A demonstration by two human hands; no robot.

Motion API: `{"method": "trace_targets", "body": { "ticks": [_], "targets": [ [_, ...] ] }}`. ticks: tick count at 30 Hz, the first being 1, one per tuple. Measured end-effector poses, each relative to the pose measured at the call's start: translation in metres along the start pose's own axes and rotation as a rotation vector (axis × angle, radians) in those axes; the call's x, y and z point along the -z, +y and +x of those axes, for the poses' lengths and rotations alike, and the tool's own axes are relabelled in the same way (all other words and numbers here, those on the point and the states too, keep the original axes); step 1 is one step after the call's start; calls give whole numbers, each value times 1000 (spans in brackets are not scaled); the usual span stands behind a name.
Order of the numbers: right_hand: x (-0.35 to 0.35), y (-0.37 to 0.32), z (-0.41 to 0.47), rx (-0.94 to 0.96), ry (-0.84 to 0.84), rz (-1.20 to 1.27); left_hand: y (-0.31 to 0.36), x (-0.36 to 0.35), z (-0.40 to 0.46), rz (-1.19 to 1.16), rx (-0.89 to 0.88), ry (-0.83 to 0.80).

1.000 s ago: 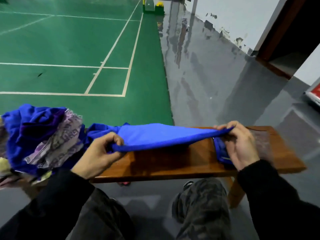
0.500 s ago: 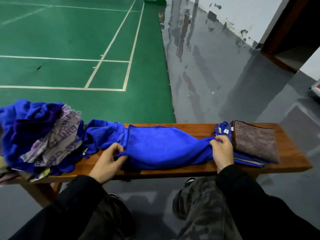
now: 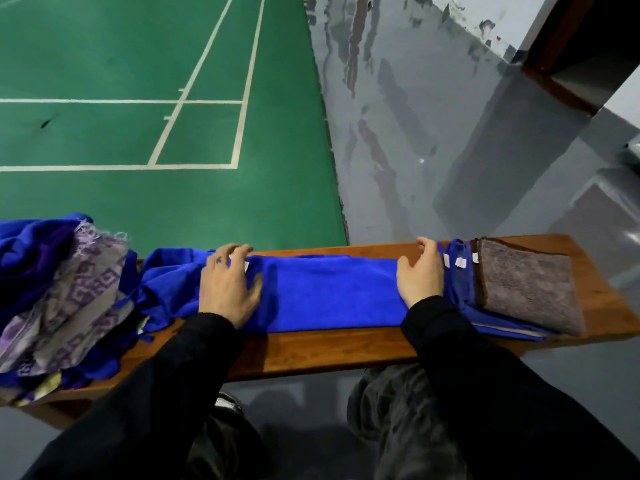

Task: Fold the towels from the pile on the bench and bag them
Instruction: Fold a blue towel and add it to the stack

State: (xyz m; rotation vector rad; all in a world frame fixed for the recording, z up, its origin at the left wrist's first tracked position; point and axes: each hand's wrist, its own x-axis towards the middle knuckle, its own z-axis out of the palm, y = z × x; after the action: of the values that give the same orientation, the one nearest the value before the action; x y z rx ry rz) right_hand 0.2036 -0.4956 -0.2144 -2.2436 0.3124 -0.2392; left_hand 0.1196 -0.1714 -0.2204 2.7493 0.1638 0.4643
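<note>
A blue towel [image 3: 329, 292] lies flat along the middle of the wooden bench [image 3: 311, 355]. My left hand [image 3: 227, 287] rests palm down on its left end, fingers spread. My right hand [image 3: 420, 277] presses flat on its right end, fingers apart. At the bench's left end is a loose pile of towels [image 3: 59, 299], blue, purple and a patterned grey-purple one. At the right end is a stack of folded towels [image 3: 464, 289], blue ones below and a grey-brown one [image 3: 530, 289] on top. No bag is in view.
The bench stands on a grey floor [image 3: 433, 150]; a green court with white lines [image 3: 156, 116] lies beyond it. My knees in camouflage trousers [image 3: 408, 420] sit under the bench's near edge. A dark doorway [image 3: 588, 46] is at the far right.
The blue towel was held stretched in the air between both hands, then lowered onto the bench. Both hands let go their pinch and now lie flat on it.
</note>
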Motion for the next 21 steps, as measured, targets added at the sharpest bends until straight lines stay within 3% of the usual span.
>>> {"method": "trace_targets", "body": {
  "ticks": [2, 4, 6, 8, 13, 17, 21],
  "targets": [
    [0, 7, -25, 244, -95, -98, 2, -7, -29, 46, -238, -79],
    [3, 23, -53, 458, -225, -276, -1, -12, -57, 105, -357, -187],
    [4, 45, -74, 552, -324, -438, -11, -19, -72, 118, -333, -219],
    [7, 62, -85, 499, -396, -485, -18, -19, -78, 125, -292, -211],
    [15, 70, -75, 509, -231, -531, -15, 0, -84, 121, -248, -128],
    [41, 28, -59, 585, 41, -379, 2, 37, -53, 17, -234, 132],
    [64, -10, -30, 714, 0, -457, 17, 71, -19, -39, -217, 282]
  ]
}}
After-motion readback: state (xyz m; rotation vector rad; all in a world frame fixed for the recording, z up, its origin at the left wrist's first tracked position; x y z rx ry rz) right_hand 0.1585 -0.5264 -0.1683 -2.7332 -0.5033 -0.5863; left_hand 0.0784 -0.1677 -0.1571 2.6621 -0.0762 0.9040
